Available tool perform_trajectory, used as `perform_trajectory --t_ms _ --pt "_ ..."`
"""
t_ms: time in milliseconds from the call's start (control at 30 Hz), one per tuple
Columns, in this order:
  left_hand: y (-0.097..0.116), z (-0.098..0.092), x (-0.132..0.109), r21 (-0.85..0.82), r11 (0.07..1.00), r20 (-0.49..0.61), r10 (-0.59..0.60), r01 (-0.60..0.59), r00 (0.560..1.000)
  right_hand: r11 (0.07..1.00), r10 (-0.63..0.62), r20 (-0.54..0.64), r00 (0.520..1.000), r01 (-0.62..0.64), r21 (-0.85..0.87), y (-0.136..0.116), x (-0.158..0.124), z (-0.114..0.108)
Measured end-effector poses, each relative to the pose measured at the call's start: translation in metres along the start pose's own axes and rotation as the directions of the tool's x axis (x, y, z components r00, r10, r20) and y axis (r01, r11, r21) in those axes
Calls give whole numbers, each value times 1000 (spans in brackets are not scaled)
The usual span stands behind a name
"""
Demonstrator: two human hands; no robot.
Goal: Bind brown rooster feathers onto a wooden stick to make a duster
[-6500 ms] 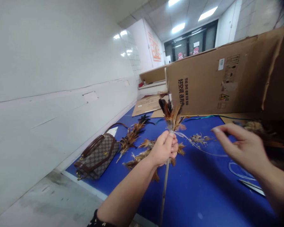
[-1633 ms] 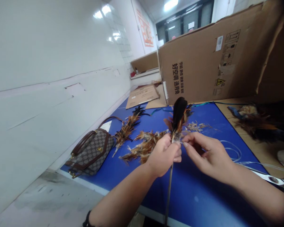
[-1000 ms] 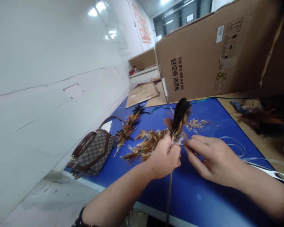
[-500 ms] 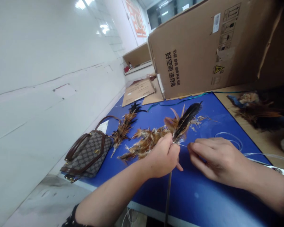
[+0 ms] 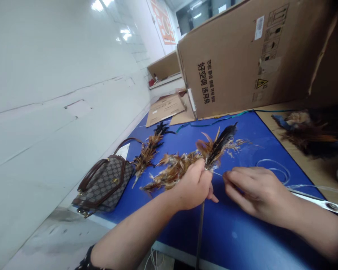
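Observation:
My left hand [image 5: 195, 184] is closed around a thin stick [image 5: 199, 235] that carries a tuft of brown and black feathers [image 5: 217, 144] at its top, tilted to the right. Just to the right of it, my right hand [image 5: 253, 189] pinches a thin clear string [image 5: 276, 173] close to the base of the feathers. That string loops away over the blue table [image 5: 236, 232]. Loose brown feathers [image 5: 171, 170] lie on the table behind my left hand.
A brown patterned handbag [image 5: 105, 185] sits at the table's left corner. Another strand of feathers [image 5: 148, 152] lies beside it. A large cardboard box [image 5: 256, 60] stands at the back, a dark feather pile [image 5: 315, 137] lies at the right, and scissors [image 5: 326, 205] near my right forearm.
The feather tuft on the stick has tilted from upright to leaning right. A long black feather has been added since the oldest frame. My right hand moved in close to the tuft.

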State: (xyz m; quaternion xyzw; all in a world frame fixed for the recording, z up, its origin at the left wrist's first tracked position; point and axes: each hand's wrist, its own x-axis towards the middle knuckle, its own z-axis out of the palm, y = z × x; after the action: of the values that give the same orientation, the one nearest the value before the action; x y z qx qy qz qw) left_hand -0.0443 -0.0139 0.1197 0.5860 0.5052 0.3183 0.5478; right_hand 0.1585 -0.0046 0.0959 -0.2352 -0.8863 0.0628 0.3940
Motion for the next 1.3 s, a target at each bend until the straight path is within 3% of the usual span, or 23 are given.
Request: perform_trajectory --t_ms 267,433,567,667,833,1000,1100,1300 --pt "-11 -2 2 -365 929 119 108 -58 987 961 236 -57 970 -224 163 9 -8 14" --pt "-15 1 -2 -555 831 160 159 -44 974 926 288 2 958 -279 255 8 -11 14" --pt "-15 5 -2 -556 827 115 176 -83 978 905 300 -66 952 -262 335 6 -8 11" --pt "-13 9 -2 -539 837 58 149 -94 987 852 419 -128 899 -341 397 5 -2 5" --pt "-12 19 -1 -544 836 66 123 -68 990 609 612 111 783 -556 566 0 6 -4" --pt "-11 27 0 -525 848 79 129 -69 988 502 664 105 741 -545 672 3 3 -1" --pt "-11 31 2 -501 861 51 126 -84 991 508 662 62 747 -508 696 6 -2 2" --pt "-16 44 9 -460 873 -92 133 -161 987 637 648 -86 757 -477 605 6 -2 3"
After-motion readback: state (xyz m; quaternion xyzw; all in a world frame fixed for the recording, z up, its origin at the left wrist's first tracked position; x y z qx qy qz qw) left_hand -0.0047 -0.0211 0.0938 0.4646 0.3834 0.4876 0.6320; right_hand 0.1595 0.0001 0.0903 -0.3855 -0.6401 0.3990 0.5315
